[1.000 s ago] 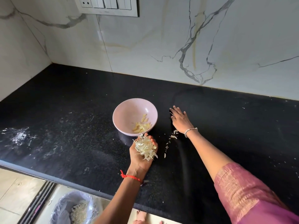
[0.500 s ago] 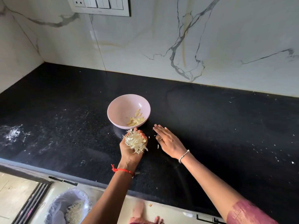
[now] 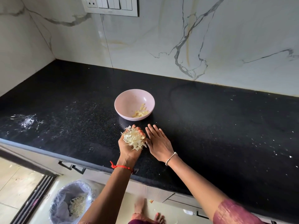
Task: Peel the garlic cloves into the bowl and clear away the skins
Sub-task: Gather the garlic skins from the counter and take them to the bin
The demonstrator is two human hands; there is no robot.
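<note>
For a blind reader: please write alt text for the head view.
The left hand cups a pile of garlic skins at a black countertop, the flat right hand beside it. Behind, a pink bowl holds peeled cloves.

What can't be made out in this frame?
Head view only.
- Palm of the left hand: covered by the garlic skins it holds.
- Counter under the flat right hand: hidden, so any skins there are unseen.
- Peeled cloves in the bowl: too small to count.
- Bin: cut by the bottom edge; liner folds hide part of its contents.
</note>
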